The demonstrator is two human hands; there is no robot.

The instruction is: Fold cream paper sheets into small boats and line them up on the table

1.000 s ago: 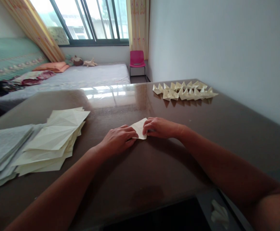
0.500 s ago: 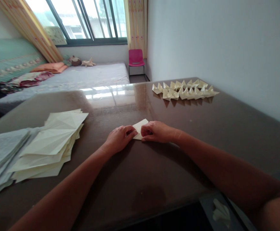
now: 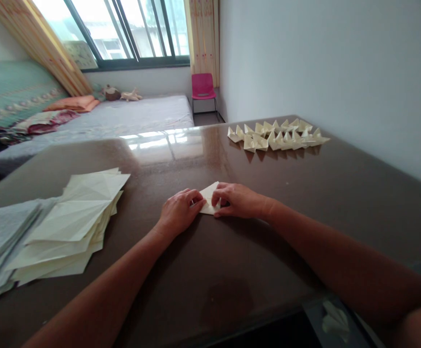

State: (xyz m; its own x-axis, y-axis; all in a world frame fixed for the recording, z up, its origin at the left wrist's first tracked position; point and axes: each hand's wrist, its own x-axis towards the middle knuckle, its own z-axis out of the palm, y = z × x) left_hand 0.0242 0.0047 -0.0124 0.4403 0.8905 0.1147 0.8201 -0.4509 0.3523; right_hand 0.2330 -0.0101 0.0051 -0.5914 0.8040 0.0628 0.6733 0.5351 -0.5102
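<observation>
Between my hands, a small folded sheet of cream paper (image 3: 209,194) lies on the brown table. My left hand (image 3: 181,209) pinches its left edge, thumb and fingers together. Over the right side of the paper, my right hand (image 3: 234,199) has its fingers curled and closed on it. The fingers cover part of both sides, so the exact folds there are hidden.
Several folded paper boats (image 3: 279,135) stand in rows at the table's far right. At left lie a stack of creased cream sheets (image 3: 76,212) and a greyish paper pile (image 3: 4,237). A bed (image 3: 152,111) and a pink chair (image 3: 203,87) are beyond the table (image 3: 181,290).
My right hand's fingers have shifted slightly on the paper, and more of its middle shows. Both hands remain on the paper. The view has tilted a little.
</observation>
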